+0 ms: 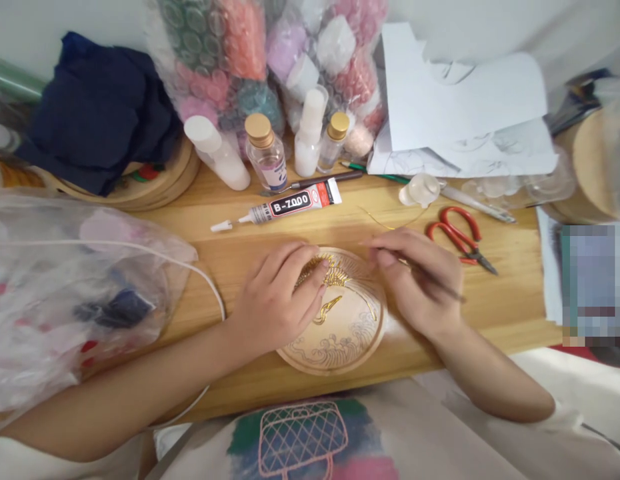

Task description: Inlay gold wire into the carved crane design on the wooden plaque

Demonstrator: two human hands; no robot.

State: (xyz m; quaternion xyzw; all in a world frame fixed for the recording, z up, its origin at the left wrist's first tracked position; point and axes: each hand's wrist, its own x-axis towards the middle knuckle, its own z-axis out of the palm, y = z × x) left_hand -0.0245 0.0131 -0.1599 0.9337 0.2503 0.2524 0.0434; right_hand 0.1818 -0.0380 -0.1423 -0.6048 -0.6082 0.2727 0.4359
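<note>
Both resting a half-spread left hand (277,300) on the gold-wired round wooden panel (350,313) and pinching a slender tool (451,291) in the right hand (425,280). Having red-handled pliers (473,255) just right of the latter.

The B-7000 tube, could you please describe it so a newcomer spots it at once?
On the wooden table, look just beyond the left hand, toward the row of standing bottles. The tube lies in front of them. Unlike the bottles, it lies flat and carries a black panel reading B-7000 in white letters.
</note>
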